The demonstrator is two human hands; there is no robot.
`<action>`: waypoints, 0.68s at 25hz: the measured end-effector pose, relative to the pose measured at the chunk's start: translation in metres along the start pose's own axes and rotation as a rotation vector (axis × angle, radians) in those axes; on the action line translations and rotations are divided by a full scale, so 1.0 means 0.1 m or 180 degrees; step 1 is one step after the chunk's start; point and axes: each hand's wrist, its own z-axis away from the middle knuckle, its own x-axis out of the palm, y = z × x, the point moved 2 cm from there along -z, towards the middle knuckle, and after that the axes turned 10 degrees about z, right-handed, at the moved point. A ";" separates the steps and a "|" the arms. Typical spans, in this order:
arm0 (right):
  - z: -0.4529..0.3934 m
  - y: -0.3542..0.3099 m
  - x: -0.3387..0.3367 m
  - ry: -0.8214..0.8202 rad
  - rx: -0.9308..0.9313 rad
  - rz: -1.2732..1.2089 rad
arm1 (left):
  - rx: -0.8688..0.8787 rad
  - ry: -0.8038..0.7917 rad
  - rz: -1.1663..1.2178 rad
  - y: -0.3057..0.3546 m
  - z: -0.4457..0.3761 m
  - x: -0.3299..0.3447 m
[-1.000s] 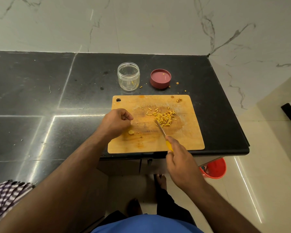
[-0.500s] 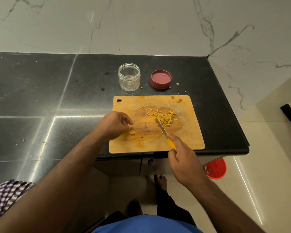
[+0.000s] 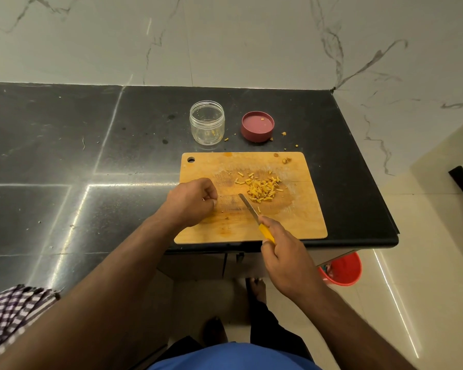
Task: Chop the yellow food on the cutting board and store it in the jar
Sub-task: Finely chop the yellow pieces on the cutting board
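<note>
Yellow chopped pieces (image 3: 262, 188) are lying in a loose heap on the wooden cutting board (image 3: 300, 217), just beyond the tip of the knife (image 3: 249, 206) that the right hand (image 3: 284, 252) is gripping by its yellow handle, fingers wrapped round it and blade angled toward the heap. To the left of that grip, the left hand (image 3: 191, 201) is resting on the board with fingers curled; whether it is pinching a remaining piece underneath I cannot tell. Chopping is looking mostly done, judging by how fine the heap is, while storing is barely begun: the glass jar (image 3: 207, 122), beyond the board's far edge, is holding only a scrap or two. Its maroon lid (image 3: 257, 126) is lying upturned beside it, off to the right. Stray crumbs (image 3: 283, 133) are dotting the black counter (image 3: 91, 145) near the lid and will need gathering. Nothing is blocking the way from heap to jar.
</note>
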 end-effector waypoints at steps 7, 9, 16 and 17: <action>0.01 0.04 -0.08 0.0038 0.0088 -0.0080 | 0.0156 0.0068 0.0313 0.16 -0.21 0.23; 0.02 0.03 -0.10 0.0052 0.0092 -0.0096 | 0.0142 0.0109 0.0255 0.16 -0.25 0.26; -0.01 0.01 -0.09 0.0091 0.0064 -0.0098 | 0.0057 0.0337 0.0101 0.06 -0.22 0.26; -0.03 -0.01 -0.09 0.0072 0.0039 -0.0082 | 0.0055 0.0321 0.0061 0.07 -0.22 0.27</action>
